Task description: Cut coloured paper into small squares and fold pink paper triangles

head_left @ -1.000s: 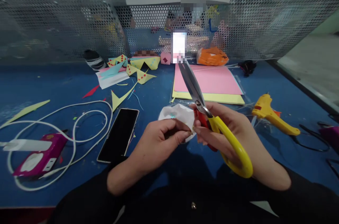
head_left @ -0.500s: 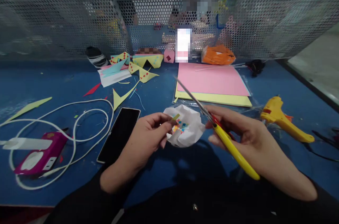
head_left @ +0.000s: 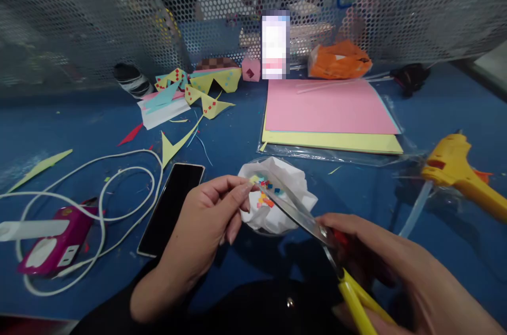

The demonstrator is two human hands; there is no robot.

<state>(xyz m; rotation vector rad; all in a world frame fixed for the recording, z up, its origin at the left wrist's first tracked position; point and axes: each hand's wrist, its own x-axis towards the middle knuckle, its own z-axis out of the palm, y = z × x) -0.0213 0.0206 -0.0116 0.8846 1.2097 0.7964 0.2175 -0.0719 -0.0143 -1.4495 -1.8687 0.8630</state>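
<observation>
My left hand [head_left: 209, 219] pinches a small yellow-green paper strip [head_left: 254, 179] between thumb and forefinger. In my right hand [head_left: 415, 271] is a pair of scissors [head_left: 304, 217] with yellow and red handles. The blades are parted and point left, their tips close to the strip and my left fingertips. Below them lies crumpled white paper [head_left: 303, 184] shaped like a shallow bowl. Tiny coloured paper bits [head_left: 269, 202], red, orange, blue and yellow, are gathered inside it. My fingers partly cover the strip.
A black phone [head_left: 171, 211], a white cable [head_left: 103, 234] and a magenta box [head_left: 59, 242] lie left. Pink paper sheets [head_left: 328, 105] and an orange packet [head_left: 339, 60] are behind. A yellow glue gun [head_left: 455, 163] rests right. Cut paper shapes [head_left: 214, 81] and a lit screen [head_left: 275, 47] stand by the mesh partition [head_left: 222, 2].
The scissors have swung down and left over the white paper, and their blades have opened. My right hand has moved lower and nearer. My left hand keeps its pinch. The view has tilted down.
</observation>
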